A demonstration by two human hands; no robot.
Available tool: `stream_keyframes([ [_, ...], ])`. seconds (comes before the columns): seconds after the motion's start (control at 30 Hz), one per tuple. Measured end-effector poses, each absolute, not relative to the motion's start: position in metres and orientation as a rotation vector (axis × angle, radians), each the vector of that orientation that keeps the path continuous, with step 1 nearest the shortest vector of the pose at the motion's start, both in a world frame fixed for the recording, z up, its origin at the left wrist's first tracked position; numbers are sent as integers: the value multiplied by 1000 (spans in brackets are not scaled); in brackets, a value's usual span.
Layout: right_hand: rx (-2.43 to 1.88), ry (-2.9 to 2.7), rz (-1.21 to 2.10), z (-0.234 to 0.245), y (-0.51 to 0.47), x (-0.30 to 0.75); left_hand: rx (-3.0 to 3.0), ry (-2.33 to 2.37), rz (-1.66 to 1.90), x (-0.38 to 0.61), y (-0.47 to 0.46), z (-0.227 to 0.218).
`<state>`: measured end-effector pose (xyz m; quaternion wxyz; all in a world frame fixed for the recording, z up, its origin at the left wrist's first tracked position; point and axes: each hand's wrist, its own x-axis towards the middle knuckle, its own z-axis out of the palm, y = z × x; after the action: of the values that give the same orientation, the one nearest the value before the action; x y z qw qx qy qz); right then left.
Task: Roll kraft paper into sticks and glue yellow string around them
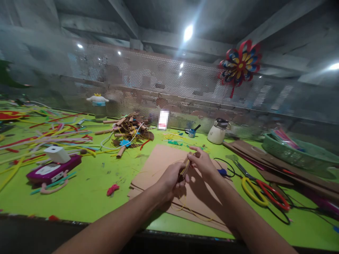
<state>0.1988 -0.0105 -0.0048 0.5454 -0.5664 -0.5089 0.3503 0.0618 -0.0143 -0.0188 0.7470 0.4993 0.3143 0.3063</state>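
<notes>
My left hand [171, 177] is closed around a small brown cardboard roll [184, 170], held tilted above the stacked cardboard sheets [159, 160]. Thin yellow string [188, 163] runs along the roll, and loose strands of it trail down onto the sheets. At the roll's upper end, my right hand [203, 161] pinches the string between thumb and fingers, its index finger raised. Part of the roll is hidden by my fingers. Just right of my right hand lies a blue-handled tool [221, 172] with a black cord.
Scissors [255, 192] with yellow and red handles lie at right, near a green basket [299, 155] and cardboard strips. A pile of brown rolls [129, 128] sits behind. Left are a purple power strip [54, 169] and coloured pipe cleaners [50, 141]. A cream jug [217, 134] stands behind.
</notes>
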Motion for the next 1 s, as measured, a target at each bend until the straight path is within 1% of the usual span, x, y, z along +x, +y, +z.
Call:
stream_keyframes([
  [0.3,-1334,-1246,727,-10,-10,198,1206,737,710,64,-15,-26],
  [0.5,-1270,-1208,790,-15,-9,201,1189,746,767,65,-14,-27],
  [0.67,-1210,-1139,871,-15,-8,205,1181,764,742,64,-16,-24],
  [0.83,-1156,-1123,869,-8,-5,214,1198,790,749,63,-18,-19],
  [1.0,-1148,-1032,957,4,1,224,1221,767,804,64,-15,-20],
])
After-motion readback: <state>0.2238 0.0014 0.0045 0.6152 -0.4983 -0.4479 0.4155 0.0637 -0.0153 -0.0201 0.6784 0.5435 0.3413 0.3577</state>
